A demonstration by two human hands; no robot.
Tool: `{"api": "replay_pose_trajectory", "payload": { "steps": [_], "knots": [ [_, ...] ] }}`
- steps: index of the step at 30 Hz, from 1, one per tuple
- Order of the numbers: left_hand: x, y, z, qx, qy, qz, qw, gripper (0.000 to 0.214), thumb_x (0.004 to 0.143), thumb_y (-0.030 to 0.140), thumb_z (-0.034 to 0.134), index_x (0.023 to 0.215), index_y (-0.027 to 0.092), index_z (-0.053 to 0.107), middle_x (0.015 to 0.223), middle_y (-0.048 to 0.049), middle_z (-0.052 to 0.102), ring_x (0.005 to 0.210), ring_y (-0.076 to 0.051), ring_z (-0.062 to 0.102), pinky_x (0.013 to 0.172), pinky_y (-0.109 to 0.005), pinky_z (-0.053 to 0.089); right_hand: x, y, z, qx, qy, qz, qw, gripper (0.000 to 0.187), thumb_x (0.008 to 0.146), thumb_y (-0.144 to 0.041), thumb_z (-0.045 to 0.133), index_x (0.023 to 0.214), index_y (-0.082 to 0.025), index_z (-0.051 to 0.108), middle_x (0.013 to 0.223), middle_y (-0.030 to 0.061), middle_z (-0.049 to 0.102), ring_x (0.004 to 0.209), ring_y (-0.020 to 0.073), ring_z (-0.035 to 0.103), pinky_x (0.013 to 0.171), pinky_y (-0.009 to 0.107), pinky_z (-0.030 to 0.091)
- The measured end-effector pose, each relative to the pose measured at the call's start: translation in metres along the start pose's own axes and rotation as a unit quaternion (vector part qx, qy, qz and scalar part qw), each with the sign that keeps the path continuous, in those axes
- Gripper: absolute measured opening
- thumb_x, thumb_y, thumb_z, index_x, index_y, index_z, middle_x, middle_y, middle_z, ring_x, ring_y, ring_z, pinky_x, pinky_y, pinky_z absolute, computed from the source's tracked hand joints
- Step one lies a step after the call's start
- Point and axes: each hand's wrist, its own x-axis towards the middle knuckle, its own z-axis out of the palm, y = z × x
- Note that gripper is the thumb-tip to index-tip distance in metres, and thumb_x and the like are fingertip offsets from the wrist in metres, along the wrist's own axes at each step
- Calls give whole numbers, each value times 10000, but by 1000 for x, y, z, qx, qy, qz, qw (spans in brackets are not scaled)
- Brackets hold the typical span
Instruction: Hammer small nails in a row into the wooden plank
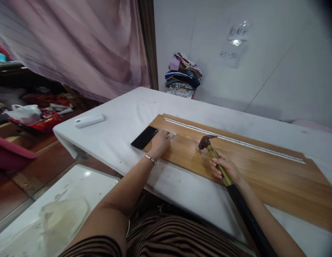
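Observation:
A claw hammer (206,141) with a rusty head and a yellow and black handle is gripped in my right hand (227,167), partway up the handle. Its head is over the wooden board (264,178), beside a few small bits too unclear to name. My left hand (159,143) rests at the board's left end, fingers drawn together at a small pile of nails (172,135). Whatever the fingertips pinch is hidden. A black phone (144,137) lies just left of this hand, partly over the board's edge. Along the board's far side runs a long white strip (235,141).
The white table (123,110) carries a white oblong object (89,120) at its left. A stack of folded cloth (183,75) stands behind it against the wall. Lower left is a white stool-like surface (101,182); a pink curtain (107,46) hangs behind.

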Motion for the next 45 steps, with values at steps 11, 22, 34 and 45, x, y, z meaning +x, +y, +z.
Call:
{"api": "replay_pose_trajectory", "payload": {
  "steps": [11,22,34,45],
  "knots": [
    [13,-11,26,130,-9,31,991,303,923,199,348,914,155,647,1019,-126,605,1009,-228,550,794,-296,429,3,3,-4,2,-3,6,1000,512,755,-240,629,1222,-260,421,617,-91,473,331,36,351,302,157,259],
    [1,-5,19,80,60,41,994,318,940,289,346,963,192,648,1048,-84,628,982,-202,581,809,-285,426,5,4,-5,17,6,10,1000,585,734,-226,641,1265,-251,396,592,-99,483,320,43,364,290,152,275],
    [-59,38,35,66,-95,149,982,301,928,344,394,803,190,620,850,-57,645,805,-161,603,652,-257,364,5,5,-11,14,-8,-16,1000,450,775,-214,614,1184,-256,431,620,-94,482,335,34,363,302,148,265],
    [-61,40,37,58,-81,151,984,316,929,349,389,787,189,622,835,-66,635,800,-171,589,654,-275,359,5,7,-5,17,-1,4,1000,526,754,-214,623,1236,-252,418,612,-95,475,330,35,357,304,153,272]
  ]
}}
